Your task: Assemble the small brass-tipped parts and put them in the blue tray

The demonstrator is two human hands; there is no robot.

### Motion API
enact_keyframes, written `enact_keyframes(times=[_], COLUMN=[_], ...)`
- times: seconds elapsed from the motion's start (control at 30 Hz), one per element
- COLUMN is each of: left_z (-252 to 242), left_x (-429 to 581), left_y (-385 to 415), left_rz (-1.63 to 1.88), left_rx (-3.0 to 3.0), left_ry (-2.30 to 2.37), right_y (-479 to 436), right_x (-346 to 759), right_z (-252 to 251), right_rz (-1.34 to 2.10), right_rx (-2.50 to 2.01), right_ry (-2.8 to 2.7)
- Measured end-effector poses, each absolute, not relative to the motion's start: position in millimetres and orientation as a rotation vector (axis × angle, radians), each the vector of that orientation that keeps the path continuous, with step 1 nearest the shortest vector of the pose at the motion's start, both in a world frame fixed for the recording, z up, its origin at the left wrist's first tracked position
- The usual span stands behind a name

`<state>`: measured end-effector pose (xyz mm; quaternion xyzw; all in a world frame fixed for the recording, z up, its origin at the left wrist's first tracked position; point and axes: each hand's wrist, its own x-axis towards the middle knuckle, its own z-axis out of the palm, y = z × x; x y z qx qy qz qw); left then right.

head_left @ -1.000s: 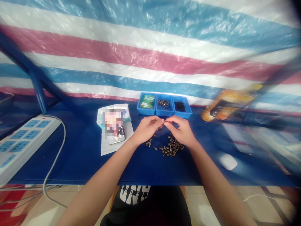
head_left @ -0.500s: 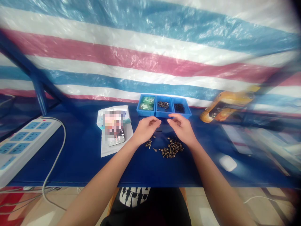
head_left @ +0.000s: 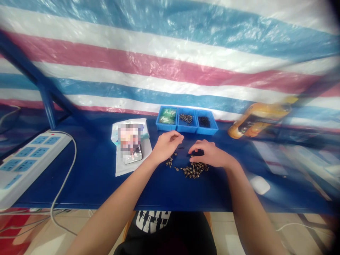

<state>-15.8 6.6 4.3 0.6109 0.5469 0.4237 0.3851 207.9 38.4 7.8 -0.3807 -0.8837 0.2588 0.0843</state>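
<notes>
A loose heap of small brass screws with dark heads [head_left: 193, 170] lies on a blue workbench [head_left: 79, 186], directly below the person's right hand [head_left: 209, 154]. That hand has dropped lower and reached over the heap since the earlier frame, when it was raised and nearer the trays. Its fingers curl down in a narrow pinch close to a small dark piece [head_left: 191, 154], but whether they hold it cannot be told.

The left hand [head_left: 166, 146] stays just above a few stray screws [head_left: 169, 162], loosely curled, its grip also unclear. A thin black piece [head_left: 181, 147] lies between the hands.

Just beyond are three joined blue trays [head_left: 186, 129]: green packets on the left, brass parts in the middle, black parts on the right. To the left, a phone [head_left: 135, 155] sits on a white packet [head_left: 132, 170], near a power strip [head_left: 32, 161]. To the right is a white mouse [head_left: 260, 185].
</notes>
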Motion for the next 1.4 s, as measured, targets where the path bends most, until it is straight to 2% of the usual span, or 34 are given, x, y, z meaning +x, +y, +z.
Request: enact_keyframes(times=[0.77, 1.17, 1.4], left_z=[6, 6, 8], left_x=[-15, -14, -14], left_y=[6, 5, 5], left_rz=[1.056, 1.072, 1.056], left_rx=[1.541, 1.566, 1.571], left_ry=[1.372, 1.356, 1.369], right_y=[38, 33, 33], right_x=[196, 178, 177], right_z=[4, -6, -7], right_rz=[0.808, 0.557, 0.600], right_rx=[-1.138, -1.105, -1.056], right_ry=[-2.711, -2.589, -2.623])
